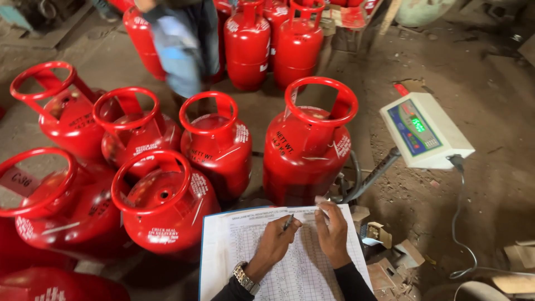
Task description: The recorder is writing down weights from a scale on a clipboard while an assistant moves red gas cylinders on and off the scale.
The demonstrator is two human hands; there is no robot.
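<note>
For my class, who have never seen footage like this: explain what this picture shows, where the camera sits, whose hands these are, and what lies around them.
The single picture comes from a camera worn on a person's head, looking down at their own bare hands. The left hand, with a wristwatch, holds a pen over a printed sheet of ruled rows. The right hand presses flat on that sheet and holds nothing. Around them, red gas cylinders stand on the dirt floor. One cylinder stands beside a scale display with a lit green readout. Another person's legs, blurred, are at the top.
</note>
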